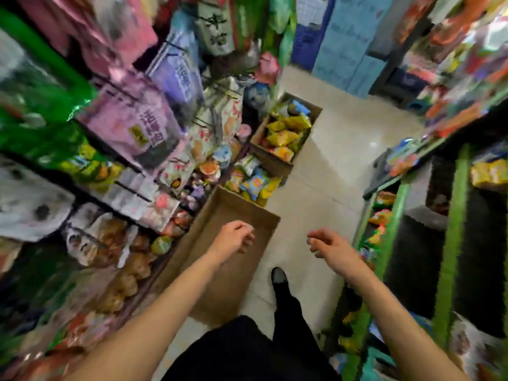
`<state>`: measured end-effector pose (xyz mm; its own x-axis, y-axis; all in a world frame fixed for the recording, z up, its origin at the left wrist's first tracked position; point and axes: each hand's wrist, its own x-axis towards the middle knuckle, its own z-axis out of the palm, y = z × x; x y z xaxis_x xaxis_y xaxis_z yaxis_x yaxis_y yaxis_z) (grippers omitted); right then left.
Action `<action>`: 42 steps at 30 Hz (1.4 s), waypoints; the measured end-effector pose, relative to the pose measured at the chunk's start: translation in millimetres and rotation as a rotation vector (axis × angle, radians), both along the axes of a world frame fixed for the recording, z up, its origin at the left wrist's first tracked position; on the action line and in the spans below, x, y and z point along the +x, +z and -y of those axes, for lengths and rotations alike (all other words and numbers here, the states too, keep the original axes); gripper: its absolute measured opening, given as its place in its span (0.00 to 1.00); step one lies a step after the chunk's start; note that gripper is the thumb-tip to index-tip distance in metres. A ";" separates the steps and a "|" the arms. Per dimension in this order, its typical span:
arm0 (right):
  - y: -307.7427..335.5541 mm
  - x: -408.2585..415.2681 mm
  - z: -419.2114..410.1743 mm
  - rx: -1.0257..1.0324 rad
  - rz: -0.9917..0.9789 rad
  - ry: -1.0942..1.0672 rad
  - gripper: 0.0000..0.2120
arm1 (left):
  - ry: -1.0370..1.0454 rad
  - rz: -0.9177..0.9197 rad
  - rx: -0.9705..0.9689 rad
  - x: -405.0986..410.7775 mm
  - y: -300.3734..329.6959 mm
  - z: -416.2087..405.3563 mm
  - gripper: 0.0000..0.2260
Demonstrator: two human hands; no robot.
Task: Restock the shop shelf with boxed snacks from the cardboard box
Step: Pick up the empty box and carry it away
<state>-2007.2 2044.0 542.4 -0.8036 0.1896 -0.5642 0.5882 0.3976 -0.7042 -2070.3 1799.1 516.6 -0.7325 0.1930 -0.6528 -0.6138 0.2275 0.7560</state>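
An open brown cardboard box [220, 268] lies on the floor of a narrow shop aisle, and its visible inside looks bare. My left hand [235, 237] hovers over the box with fingers loosely curled and holds nothing. My right hand [331, 244] hangs over the floor to the right of the box, fingers relaxed, also without anything in it. The stocked shelf [118, 188] on the left carries many packets and boxes. The whole view is blurred by motion.
Two more cardboard boxes [283, 133] with yellow and blue snack bags stand farther up the aisle on the left. A green-edged shelf [395, 215] lines the right side. My black-trousered leg and shoe [279, 279] stand on the tiled floor [338, 149].
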 end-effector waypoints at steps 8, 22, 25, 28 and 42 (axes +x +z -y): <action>-83.2 -119.1 22.1 -0.075 0.118 0.387 0.04 | 0.595 0.177 -0.138 25.7 -21.9 56.3 0.08; -195.2 -194.0 65.6 0.174 0.353 0.762 0.03 | 1.240 0.549 -0.058 137.5 -144.8 82.1 0.05; -240.3 -207.3 60.7 0.256 0.391 0.823 0.05 | 1.288 0.653 -0.052 149.9 -197.2 86.2 0.05; -304.5 -228.6 48.0 0.361 0.413 0.859 0.04 | 1.311 0.747 -0.106 163.1 -264.7 91.4 0.07; -584.4 -361.1 52.2 0.592 0.223 0.994 0.15 | 1.166 0.764 -0.694 168.4 -574.9 130.2 0.15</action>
<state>-2368.4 1991.8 -42.0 -0.6403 -0.1854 -0.7454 -0.0779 0.9811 -0.1771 -1901.9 1668.9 -58.3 0.2785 -0.7127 -0.6438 -0.8697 -0.4716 0.1458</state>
